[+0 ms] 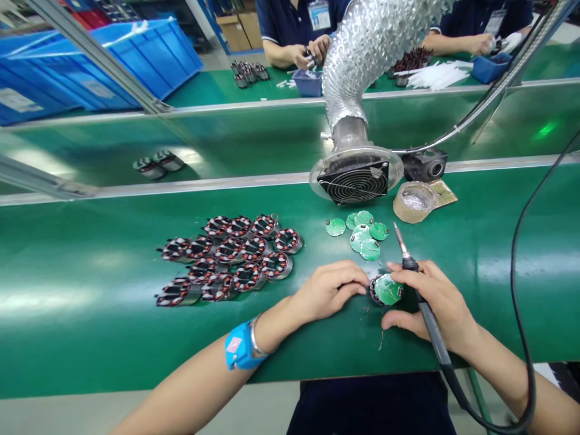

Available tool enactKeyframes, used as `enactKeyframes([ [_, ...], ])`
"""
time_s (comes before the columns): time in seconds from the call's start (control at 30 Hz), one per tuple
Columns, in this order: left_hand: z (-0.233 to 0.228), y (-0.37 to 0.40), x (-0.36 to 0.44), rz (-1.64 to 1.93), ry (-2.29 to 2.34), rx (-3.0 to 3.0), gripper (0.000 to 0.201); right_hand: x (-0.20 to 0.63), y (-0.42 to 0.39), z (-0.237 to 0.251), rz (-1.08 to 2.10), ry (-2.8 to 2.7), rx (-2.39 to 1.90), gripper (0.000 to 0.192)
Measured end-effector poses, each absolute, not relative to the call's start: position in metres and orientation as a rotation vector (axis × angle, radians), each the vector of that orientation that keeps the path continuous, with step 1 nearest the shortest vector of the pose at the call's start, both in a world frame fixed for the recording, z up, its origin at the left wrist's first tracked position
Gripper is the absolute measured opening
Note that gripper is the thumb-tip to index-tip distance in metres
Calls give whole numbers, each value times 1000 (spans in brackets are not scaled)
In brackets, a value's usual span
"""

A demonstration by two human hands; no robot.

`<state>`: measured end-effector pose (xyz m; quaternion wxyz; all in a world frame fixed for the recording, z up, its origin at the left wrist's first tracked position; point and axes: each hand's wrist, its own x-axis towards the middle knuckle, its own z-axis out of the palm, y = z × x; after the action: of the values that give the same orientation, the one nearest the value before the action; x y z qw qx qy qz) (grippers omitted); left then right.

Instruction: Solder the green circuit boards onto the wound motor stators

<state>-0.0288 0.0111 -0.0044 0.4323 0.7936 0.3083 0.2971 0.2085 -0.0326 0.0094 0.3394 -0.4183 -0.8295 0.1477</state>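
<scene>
A motor stator with copper windings stands on the green bench, a round green circuit board [389, 289] lying on its top. My left hand [333, 290] is closed at the stator's left edge, thumb and fingertips together; whatever they pinch is too small to make out. A soldering iron [429, 320] rests in my right hand [446, 308], its metal tip pointing away from me. The thumb and index finger of that hand curve around the stator's right side. Thin wire bits lie just below the stator. Several loose green circuit boards [362, 232] lie beyond my hands.
Several wound stators [247, 277] stand in rows at left. A fume extractor fan [356, 181] hangs on a foil duct [357, 54]. Right of it sit a round solder pot [413, 202] and an iron holder [426, 164]. The iron's cable [516, 290] loops at right. Two co-workers work opposite.
</scene>
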Motion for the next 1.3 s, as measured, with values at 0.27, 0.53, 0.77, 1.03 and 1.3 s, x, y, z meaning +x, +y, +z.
enactKeyframes([
  [0.27, 16, 16, 0, 602, 901, 1529, 19, 207, -35, 14, 429, -2118, -1074, 42],
  [0.53, 28, 17, 11, 441, 980, 1516, 18, 196, -34, 29, 398, -1996, -1032, 39],
  [0.77, 18, 13, 5, 478, 918, 1403, 17, 196, -32, 24, 422, -2144, -1064, 38],
  [1.03, 21, 7, 7, 524, 1032, 1795, 6, 209, -47, 46, 330, -2072, -1065, 54],
  [1.3, 23, 7, 9, 526, 1077, 1838, 6, 218, -75, 82, 491, -2066, -1154, 37],
])
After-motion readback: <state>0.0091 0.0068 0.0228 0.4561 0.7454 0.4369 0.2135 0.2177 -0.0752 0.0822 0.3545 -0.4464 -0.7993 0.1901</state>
